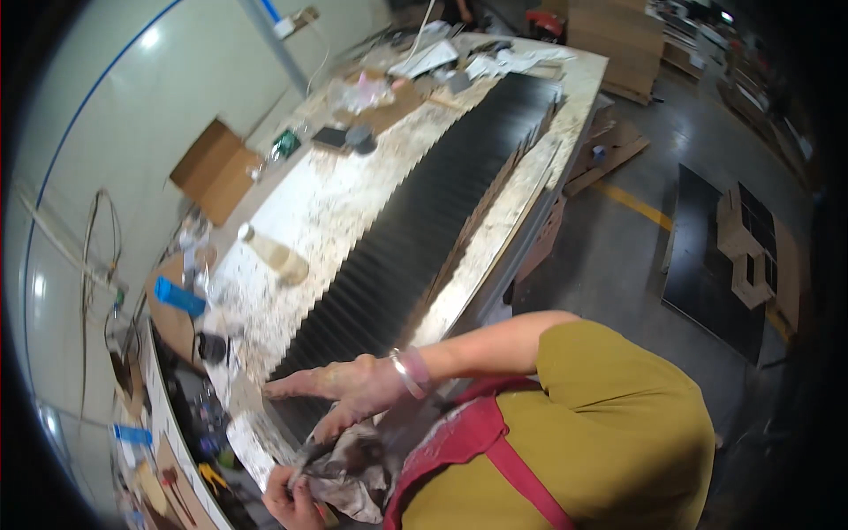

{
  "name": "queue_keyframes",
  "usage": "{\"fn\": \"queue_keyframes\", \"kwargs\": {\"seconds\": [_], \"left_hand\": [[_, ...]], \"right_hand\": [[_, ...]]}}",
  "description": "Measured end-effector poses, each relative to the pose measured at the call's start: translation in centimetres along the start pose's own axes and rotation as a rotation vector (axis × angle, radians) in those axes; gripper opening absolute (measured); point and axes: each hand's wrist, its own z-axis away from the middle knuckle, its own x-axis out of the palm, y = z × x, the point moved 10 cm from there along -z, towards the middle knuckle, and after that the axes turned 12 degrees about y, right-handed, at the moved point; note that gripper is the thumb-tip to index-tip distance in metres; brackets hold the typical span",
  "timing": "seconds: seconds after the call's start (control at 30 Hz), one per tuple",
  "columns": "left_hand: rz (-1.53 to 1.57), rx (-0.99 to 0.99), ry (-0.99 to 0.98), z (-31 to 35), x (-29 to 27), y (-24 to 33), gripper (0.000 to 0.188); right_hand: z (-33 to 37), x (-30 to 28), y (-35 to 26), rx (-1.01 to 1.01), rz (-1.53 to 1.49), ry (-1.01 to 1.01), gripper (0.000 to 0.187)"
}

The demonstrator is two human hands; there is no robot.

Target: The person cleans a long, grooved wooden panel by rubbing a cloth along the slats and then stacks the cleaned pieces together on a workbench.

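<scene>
A long row of overlapping black glossy boards (pixel 406 221) runs diagonally along the workbench, its edges stepped like a fanned stack. At the near end of the row is my right hand (pixel 340 389), palm down. Its fingers are stretched out over the last boards, with the thumb apart and close to the rag; a silver bangle circles the wrist. Below it, a crumpled, stained whitish-grey rag (pixel 358 473) hangs in front of my red apron. The fingers of my left hand (pixel 291 502) are closed on the rag's edge, while the left forearm is out of sight.
On the dusty workbench (pixel 327 199) stand a cream bottle (pixel 274 254), a blue cylinder (pixel 179 296) and an open cardboard box (pixel 215 172). Papers and plastic bags clutter the far end. Black panels (pixel 707 256) and cardboard lie on the floor at right.
</scene>
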Motion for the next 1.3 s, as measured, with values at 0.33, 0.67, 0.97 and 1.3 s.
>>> {"fn": "queue_keyframes", "kwargs": {"seconds": [0.33,0.67,0.97,1.3], "left_hand": [[0.306,-0.046,0.832,4.0,-10.5,2.9,0.025],[-0.634,-0.364,0.828,15.1,-12.8,-2.4,0.035],[0.953,-0.512,0.509,9.7,17.9,-10.6,0.037],[0.416,-0.136,0.518,9.0,3.7,-0.3,0.03]], "right_hand": [[2.2,7.0,9.0,0.057,0.233,-0.489,0.045],[-0.5,8.8,5.9,0.492,-0.677,-0.351,0.033],[-1.4,10.9,4.7,0.548,-0.901,-0.344,0.037],[-3.9,1.7,6.8,0.084,-0.439,-0.313,0.067]]}}
